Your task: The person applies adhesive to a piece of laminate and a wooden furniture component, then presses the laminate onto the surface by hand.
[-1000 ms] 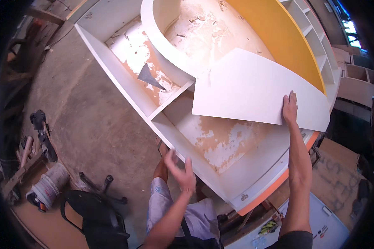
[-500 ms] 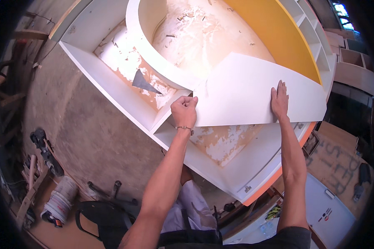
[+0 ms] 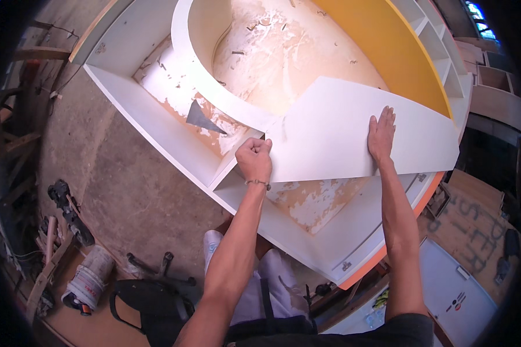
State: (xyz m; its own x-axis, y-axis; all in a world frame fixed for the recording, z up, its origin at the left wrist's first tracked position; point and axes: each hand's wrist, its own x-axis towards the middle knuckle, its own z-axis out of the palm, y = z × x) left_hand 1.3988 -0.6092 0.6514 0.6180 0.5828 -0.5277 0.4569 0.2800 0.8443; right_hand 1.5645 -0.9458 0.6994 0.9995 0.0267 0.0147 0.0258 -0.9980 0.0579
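A white panel [image 3: 324,133] with a slanted outline lies across the top of a large curved white cabinet [image 3: 139,124]. My left hand [image 3: 255,157] is closed at the panel's left edge, thumb and fingers pinched there; its fingertips are partly hidden. Flat on the panel's right part rests my right hand [image 3: 381,136], fingers stretched out. Below the panel's near edge, an open compartment shows a bottom of patchy brown and white board [image 3: 315,199]. A dark grey triangular scrap [image 3: 202,117] lies in the compartment left of my left hand.
A curved yellow wall [image 3: 396,43] and white shelf compartments [image 3: 440,55] stand at the far right of the cabinet. On the lower left are a white bucket [image 3: 92,277] and a black chair [image 3: 147,303]. A light blue board [image 3: 454,289] lies at the lower right.
My right hand has slid slightly left and away from me across the panel. My left hand stays closed at the panel's left edge. The view has shifted a little.
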